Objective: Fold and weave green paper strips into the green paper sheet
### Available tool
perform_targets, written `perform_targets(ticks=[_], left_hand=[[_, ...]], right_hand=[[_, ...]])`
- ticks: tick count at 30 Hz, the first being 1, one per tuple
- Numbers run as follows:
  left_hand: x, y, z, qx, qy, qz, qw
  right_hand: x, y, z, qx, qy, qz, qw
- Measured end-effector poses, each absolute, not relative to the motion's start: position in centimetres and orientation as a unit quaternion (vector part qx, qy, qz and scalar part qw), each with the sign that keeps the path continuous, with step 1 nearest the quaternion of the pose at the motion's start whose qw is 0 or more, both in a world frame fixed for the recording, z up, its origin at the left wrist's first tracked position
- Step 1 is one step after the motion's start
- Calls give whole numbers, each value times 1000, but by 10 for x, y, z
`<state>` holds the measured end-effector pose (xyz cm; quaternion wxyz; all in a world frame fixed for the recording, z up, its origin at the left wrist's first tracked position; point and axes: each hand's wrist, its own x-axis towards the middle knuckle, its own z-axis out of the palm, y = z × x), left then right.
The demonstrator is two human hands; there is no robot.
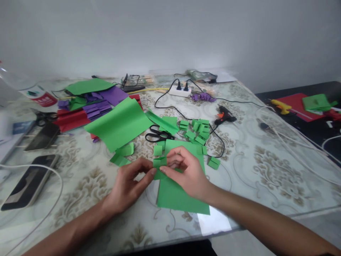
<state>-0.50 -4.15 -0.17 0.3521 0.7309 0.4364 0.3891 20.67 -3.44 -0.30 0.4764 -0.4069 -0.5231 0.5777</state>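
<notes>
Between my two hands is a small folded piece of green paper (160,162). My left hand (133,177) pinches its left edge between thumb and forefinger. Thumb and fingers of my right hand (186,171) close on its right side. Beneath them lies a green paper sheet (183,199), partly covered by my right hand. Black-handled scissors (156,134) rest just beyond, their blades partly under green paper. Several small folded green pieces (198,131) are heaped behind the sheet, and a large curled green sheet (122,122) lies to the left.
A black glue gun (225,115) and a white power strip (180,90) with trailing cords lie toward the back. Two phones (29,181) are at the left, near a bottle (39,94). Purple strips (97,109) and red paper are piled behind. A yellow glue gun (281,106) lies far right.
</notes>
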Motion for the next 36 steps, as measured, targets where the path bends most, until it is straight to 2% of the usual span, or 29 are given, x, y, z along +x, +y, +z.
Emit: perform_targets(ticks=[14, 23, 27, 31, 36], left_hand=[[-6, -39, -2, 734, 451, 401, 311], [-8, -37, -2, 769, 424, 406, 252], [-7, -35, 0, 782, 414, 422, 198], [-7, -37, -4, 773, 430, 434, 173], [-9, -36, -8, 760, 418, 437, 236]], right_hand=[[208, -30, 1, -409, -493, 620, 453], [210, -31, -1, -432, -582, 522, 449], [209, -32, -1, -414, -521, 618, 419], [208, -32, -4, -369, -482, 665, 436], [209, -30, -7, -371, -471, 674, 433]])
